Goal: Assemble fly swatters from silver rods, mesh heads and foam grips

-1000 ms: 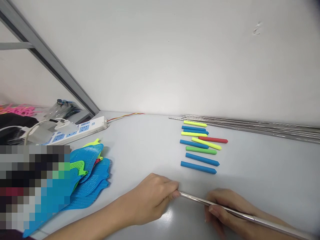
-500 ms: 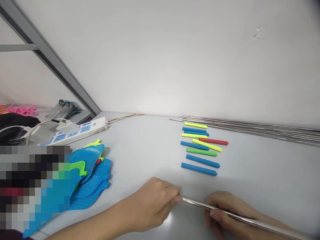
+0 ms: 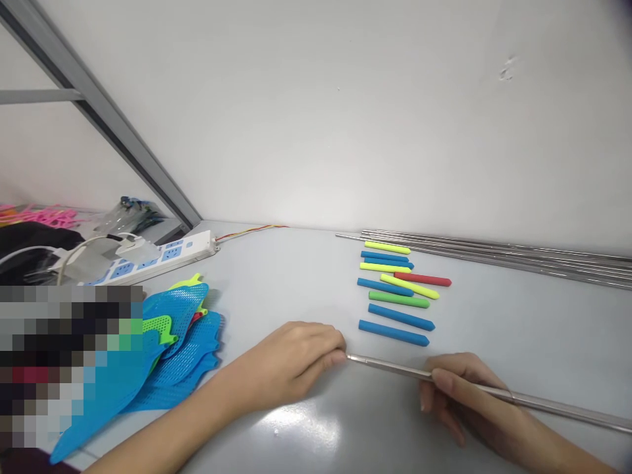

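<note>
A shiny telescopic metal rod (image 3: 390, 366) slants over the table, its thin end toward the left and its thicker part running off to the right. My left hand (image 3: 291, 362) is closed around the thin tip, which its fingers hide. Farther along, my right hand (image 3: 469, 392) pinches the rod between thumb and fingers. Beyond the hands lie several coloured handle sleeves with pointed ends, among them a blue sleeve (image 3: 394, 333), a green sleeve (image 3: 399, 299) and a red sleeve (image 3: 423, 280). Left of my left hand is a pile of perforated plastic fly swatter heads (image 3: 182, 362), mostly blue.
Several thin metal rods (image 3: 494, 257) lie along the wall at the back right. A white power strip (image 3: 192, 247) with plugs and cables stands at the back left, before a grey metal frame (image 3: 113, 125). Pink items (image 3: 49, 216) lie beyond it.
Both hands have moved up and away from me with the rod, the left also slightly leftward. More of the rod's thick part shows at right. The sleeves and swatter heads stay put.
</note>
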`<state>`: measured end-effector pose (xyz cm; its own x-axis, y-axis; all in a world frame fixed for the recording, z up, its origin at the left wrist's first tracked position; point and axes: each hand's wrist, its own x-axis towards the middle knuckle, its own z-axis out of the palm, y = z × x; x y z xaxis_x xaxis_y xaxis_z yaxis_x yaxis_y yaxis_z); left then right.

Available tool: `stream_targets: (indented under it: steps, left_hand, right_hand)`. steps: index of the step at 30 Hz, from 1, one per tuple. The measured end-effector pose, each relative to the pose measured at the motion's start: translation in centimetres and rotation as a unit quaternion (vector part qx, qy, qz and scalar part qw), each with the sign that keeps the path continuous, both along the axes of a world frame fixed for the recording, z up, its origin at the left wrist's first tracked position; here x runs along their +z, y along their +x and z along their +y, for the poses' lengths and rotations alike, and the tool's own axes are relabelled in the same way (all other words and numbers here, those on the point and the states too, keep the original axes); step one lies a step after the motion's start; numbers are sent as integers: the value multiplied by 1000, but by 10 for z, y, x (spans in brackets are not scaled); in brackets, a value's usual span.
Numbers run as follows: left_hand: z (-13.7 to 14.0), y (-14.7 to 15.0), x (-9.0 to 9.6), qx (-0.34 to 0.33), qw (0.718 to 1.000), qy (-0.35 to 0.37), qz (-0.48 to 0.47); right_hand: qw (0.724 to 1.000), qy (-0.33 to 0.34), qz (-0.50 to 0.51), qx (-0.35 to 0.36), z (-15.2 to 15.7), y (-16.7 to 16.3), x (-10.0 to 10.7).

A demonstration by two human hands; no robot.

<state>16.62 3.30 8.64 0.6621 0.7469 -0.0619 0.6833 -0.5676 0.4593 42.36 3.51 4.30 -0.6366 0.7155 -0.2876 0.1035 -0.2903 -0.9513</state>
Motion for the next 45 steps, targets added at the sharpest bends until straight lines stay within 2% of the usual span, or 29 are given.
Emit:
stream_targets:
  steps: [4,10,15,22,28,45]
  left_hand:
    - [2,-2,0,0,1000,5,7]
    - [1,2,-1,-24,999,-19,21]
    - [-3,3,-5,-6,999,-30,19]
    - [-3,3,-8,-18,1000,-19,17]
    - [-6,6,-12,-43,999,-12,22]
    - [-11,12,-18,-39,999,-24,-7]
  right_hand:
    - [998,-18,57,-14,2,0,0]
    - [997,-39,54,-32,2,-1,-2]
    - [998,-28,52,2,4,-1,2]
    - [995,44,-42,74,0,0,16]
    - [988,75,-119,64,-7,-1,15]
    - [974,137,-136,120,-7,-7,26]
